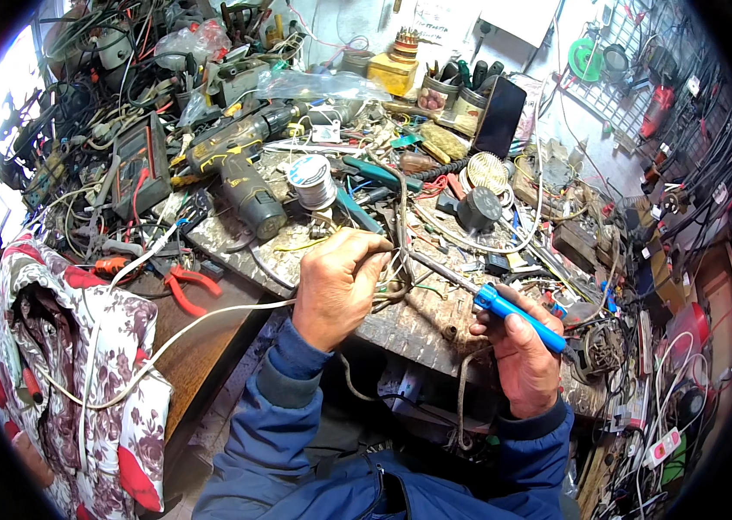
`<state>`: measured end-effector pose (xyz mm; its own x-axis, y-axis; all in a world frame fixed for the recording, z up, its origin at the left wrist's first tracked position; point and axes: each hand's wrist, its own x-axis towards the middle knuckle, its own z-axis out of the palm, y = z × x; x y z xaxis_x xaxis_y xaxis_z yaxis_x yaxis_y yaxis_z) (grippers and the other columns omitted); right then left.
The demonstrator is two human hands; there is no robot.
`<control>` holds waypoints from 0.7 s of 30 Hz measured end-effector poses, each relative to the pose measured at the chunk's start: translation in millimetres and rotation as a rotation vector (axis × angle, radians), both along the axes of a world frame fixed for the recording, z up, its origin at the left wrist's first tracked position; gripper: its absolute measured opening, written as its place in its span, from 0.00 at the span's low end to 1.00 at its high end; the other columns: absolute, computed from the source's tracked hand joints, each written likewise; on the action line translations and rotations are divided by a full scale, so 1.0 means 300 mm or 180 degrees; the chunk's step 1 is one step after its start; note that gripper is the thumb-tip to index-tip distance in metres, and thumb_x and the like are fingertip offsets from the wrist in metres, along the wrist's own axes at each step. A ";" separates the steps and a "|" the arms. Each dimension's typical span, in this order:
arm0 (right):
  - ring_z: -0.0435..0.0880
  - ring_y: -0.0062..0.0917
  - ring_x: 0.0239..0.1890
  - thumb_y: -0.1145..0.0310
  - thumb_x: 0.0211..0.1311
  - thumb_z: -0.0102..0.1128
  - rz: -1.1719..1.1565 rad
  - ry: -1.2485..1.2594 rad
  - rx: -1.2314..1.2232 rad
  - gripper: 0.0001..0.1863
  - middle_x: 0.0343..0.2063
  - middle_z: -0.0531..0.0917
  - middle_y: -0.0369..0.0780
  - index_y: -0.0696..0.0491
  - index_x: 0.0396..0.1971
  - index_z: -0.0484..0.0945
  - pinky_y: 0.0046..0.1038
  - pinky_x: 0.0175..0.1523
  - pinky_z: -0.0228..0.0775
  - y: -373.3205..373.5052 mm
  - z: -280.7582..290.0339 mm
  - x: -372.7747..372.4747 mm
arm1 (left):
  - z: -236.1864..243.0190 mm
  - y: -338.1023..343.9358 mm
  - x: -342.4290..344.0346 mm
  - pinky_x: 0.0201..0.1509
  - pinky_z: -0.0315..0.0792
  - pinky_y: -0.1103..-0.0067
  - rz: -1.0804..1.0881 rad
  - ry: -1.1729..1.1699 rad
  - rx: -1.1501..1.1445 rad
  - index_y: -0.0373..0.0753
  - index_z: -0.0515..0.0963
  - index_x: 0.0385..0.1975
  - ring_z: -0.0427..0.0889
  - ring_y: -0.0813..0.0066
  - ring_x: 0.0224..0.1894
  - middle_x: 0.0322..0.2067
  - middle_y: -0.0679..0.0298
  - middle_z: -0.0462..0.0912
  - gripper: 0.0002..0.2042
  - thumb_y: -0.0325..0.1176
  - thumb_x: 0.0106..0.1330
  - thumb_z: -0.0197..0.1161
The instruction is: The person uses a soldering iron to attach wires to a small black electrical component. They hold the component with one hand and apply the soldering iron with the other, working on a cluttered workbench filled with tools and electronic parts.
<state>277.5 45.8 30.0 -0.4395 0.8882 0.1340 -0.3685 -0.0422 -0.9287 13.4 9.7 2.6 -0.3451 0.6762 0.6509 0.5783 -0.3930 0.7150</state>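
While the right hand (525, 360) curls around the blue-handled metal soldering iron (518, 316), the left hand (336, 277) pinches, its content hidden, beside the grey-brown cable (401, 208); work there seems unfinished.

A drill (246, 189) lies on its side; a phone (500, 119) stands tilted; red-handled pliers (189, 290) lie near floral cloth (115, 433).

Bright blue tool handle (520, 318), red pliers handles (197, 278), yellow and black drill (240, 169), dark-flowered white garment (136, 399).
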 end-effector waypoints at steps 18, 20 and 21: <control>0.89 0.27 0.36 0.62 0.76 0.59 -0.0476 0.0660 -0.0725 0.19 0.37 0.88 0.45 0.64 0.53 0.81 0.33 0.41 0.87 0.028 0.039 -0.009 | -0.012 -0.002 0.005 0.39 0.81 0.76 0.0280 -0.0170 -0.0153 0.32 0.85 0.41 0.87 0.67 0.36 0.41 0.55 0.84 0.08 0.17 0.65 0.66; 0.89 0.27 0.35 0.60 0.77 0.58 -0.0606 0.0553 -0.0690 0.20 0.34 0.88 0.44 0.63 0.53 0.81 0.33 0.38 0.86 0.039 0.031 -0.021 | -0.005 0.001 0.004 0.39 0.81 0.76 0.0283 -0.0247 -0.0054 0.32 0.85 0.40 0.87 0.67 0.37 0.41 0.56 0.83 0.07 0.17 0.64 0.68; 0.89 0.27 0.35 0.59 0.77 0.57 -0.0546 0.0578 -0.0731 0.20 0.35 0.88 0.44 0.63 0.53 0.81 0.33 0.38 0.86 0.039 0.022 -0.025 | -0.007 0.003 0.001 0.40 0.81 0.76 0.0290 -0.0281 -0.0008 0.33 0.85 0.40 0.87 0.67 0.37 0.41 0.57 0.83 0.07 0.17 0.64 0.68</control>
<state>270.1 57.3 36.6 -0.2683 0.9632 -0.0156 -0.5470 -0.1657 -0.8206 13.7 10.4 0.4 -0.4612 0.6409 0.6136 0.5462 -0.3399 0.7656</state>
